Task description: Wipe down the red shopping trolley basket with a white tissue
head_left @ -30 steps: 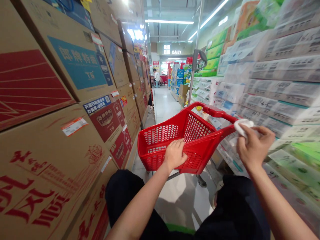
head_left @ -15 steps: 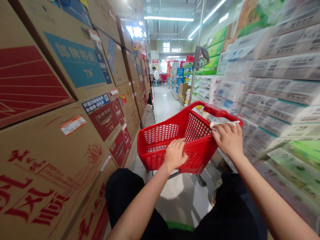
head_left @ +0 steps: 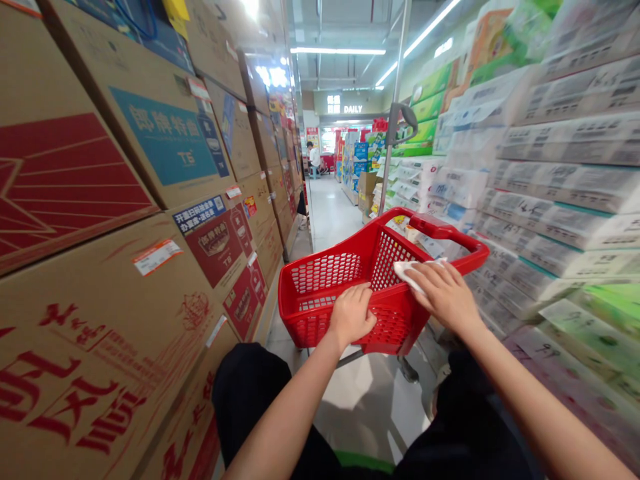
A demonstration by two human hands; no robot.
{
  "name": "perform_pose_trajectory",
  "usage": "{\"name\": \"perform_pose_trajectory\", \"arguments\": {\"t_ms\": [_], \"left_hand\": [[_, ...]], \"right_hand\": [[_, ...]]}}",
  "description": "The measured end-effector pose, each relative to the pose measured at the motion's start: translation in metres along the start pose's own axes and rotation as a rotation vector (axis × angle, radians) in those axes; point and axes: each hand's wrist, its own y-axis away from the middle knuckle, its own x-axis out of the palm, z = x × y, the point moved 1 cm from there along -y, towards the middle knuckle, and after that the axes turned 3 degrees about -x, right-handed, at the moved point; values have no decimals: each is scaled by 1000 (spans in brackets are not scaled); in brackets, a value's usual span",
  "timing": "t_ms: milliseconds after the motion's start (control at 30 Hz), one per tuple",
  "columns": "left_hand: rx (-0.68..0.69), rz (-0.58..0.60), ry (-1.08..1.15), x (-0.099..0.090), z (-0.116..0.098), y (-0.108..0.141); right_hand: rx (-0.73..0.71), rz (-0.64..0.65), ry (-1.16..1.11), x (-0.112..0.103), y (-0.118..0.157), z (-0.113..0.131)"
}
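Observation:
A red plastic shopping cart (head_left: 320, 263) with perforated basket walls stands in front of my knees. My left hand (head_left: 351, 313) grips the near rim of its basket, fingers curled over the edge. Under my right hand (head_left: 443, 293) is a white cloth (head_left: 407, 272), possibly a wipe, pressed on the basket's rim near the handle end. The fingers of that hand bend over the cloth, which sticks out past the fingertips. The red handle (head_left: 445, 231) rises just beyond my right hand.
Stacked cardboard boxes (head_left: 90, 320) wall the left side. Packs of tissue (head_left: 550, 180) are piled high on the right. A metal pole with a grey grip (head_left: 403, 123) stands behind the cart. Far down the aisle, a person (head_left: 314, 157) sits on a stool.
My right hand has slid left with the white cloth, from beside the handle onto the basket's rim. My left hand keeps its hold on the near edge.

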Motion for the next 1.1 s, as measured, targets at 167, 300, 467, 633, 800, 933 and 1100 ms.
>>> {"name": "perform_pose_trajectory", "arguments": {"t_ms": [167,300,467,633,800,933,1100], "left_hand": [[-8,2,15,6,-5,-5],[-10,7,-2,10,-7,-9],[39,64,-50,9,2,-13],[61,117,-172,-4,24,-8],[-142,102,-309,-14,48,12],[-151,139,-276,-7,44,13],[-125,170,-237,-2,31,2]], "right_hand": [[198,-99,22,-1,6,-22],[204,-110,-13,22,-9,31],[62,-27,-30,35,-24,66],[11,38,15,26,-24,28],[170,-30,23,34,-23,11],[243,-56,-10,51,-27,44],[139,-6,-96,61,-31,97]]}}
